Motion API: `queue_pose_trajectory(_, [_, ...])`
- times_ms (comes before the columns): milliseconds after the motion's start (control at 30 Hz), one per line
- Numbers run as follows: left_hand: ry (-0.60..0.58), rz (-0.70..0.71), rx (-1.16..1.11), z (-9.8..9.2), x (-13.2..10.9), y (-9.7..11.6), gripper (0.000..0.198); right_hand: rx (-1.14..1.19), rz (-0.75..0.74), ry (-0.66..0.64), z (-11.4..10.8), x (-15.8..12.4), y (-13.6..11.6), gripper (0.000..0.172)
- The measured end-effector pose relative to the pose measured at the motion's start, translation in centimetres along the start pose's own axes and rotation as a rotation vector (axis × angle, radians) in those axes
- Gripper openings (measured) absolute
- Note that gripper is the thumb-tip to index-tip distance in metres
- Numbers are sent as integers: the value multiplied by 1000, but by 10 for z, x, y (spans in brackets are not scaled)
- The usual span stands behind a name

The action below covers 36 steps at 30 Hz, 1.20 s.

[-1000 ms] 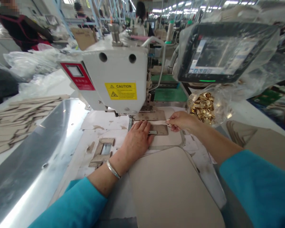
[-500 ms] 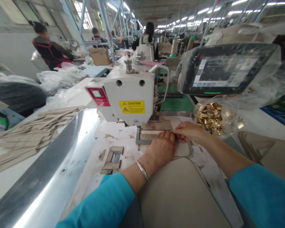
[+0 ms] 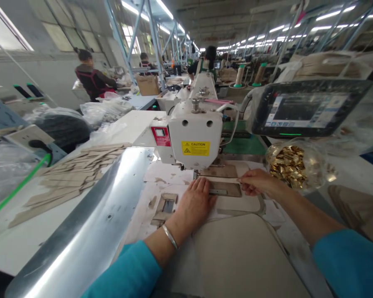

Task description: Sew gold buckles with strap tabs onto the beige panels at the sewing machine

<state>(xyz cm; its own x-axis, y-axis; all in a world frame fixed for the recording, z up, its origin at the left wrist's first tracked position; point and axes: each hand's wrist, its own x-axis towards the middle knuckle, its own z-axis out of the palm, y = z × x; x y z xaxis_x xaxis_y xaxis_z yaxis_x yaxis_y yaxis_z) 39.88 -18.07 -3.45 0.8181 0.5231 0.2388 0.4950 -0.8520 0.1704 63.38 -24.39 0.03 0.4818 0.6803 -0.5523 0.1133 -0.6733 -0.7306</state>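
The sewing machine [image 3: 195,132] is white, its label [image 3: 195,148] yellow, its panel [image 3: 161,136] red. The plate [image 3: 224,189] before it is brown, the clips [image 3: 287,165] beside it gold.

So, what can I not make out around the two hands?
Head view:
- Needle area: hidden under the white sewing machine head.
- Whether the right hand pinches anything: too small, fingers curled over it.
- Part of the pale beige sheet: covered by the left hand.
- Text on the black touch screen: blurred by its plastic wrap.
- Gold metal pieces in the clear bag: too small for shape.
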Motion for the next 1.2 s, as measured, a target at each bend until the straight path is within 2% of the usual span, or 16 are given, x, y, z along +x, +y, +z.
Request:
queue_pose_trajectory(67, [-24, -28, 0, -6, -4, 0, 42, 1, 5, -4, -1, 1, 0, 16])
queue_pose_trajectory(233, [-65, -215, 122, -21, -4, -4, 38, 0, -7, -12, -4, 8, 6, 15])
queue_pose_trajectory(433, [-113, -210, 138, -24, 4, -19, 45, -11, 21, -24, -1, 7, 1, 16])
queue_pose_trajectory(600, [-131, -205, 159, -29, 4, -38, 49, -20, 48, -48, 15, 1, -13, 16])
queue_pose_trajectory(1200, [-180, -277, 246, -54, -29, -98, 49, -41, 42, -127, 85, 2, -58, 15])
